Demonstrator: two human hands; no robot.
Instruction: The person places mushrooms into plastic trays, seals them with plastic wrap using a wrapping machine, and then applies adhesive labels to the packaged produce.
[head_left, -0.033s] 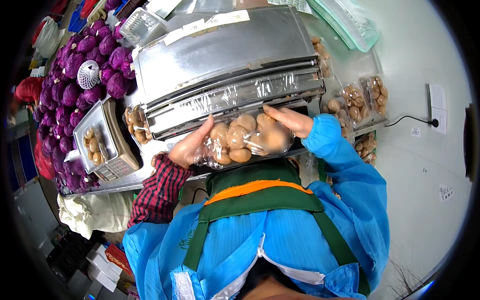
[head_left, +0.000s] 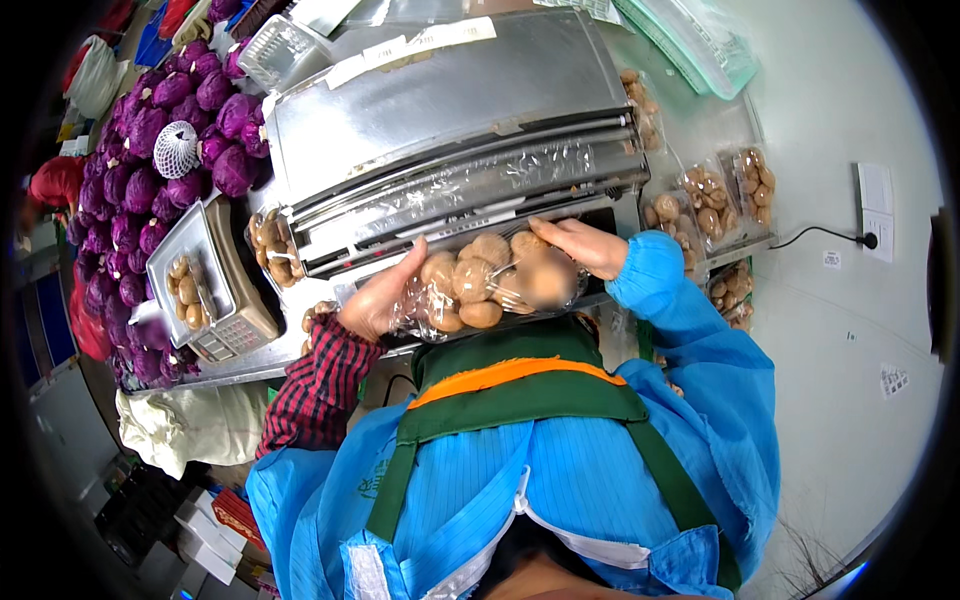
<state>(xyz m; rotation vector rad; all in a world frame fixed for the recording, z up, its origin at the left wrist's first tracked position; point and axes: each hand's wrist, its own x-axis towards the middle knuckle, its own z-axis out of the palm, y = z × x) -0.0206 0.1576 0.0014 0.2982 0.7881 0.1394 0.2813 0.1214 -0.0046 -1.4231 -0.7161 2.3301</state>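
A clear tray of round brown mushrooms, covered in shiny plastic film, is held between my two hands in front of the wrapping machine. My left hand closes around the tray's left end, thumb up along the side. At the other end, my right hand grips the far right corner, its thumb lying over the top edge. A blur hides some of the mushrooms on the right. Clear film stretches across the machine's front rollers, just beyond the tray.
To the left, a weighing scale carries a small mushroom pack. Beyond it rises a heap of purple cabbages. More mushroom packs stand on the right, below green-tinted plastic trays. A black cord runs to the wall socket.
My right hand has shifted very slightly toward me. The shine on the film across the rollers has changed. Both hands keep their hold on the mushroom tray.
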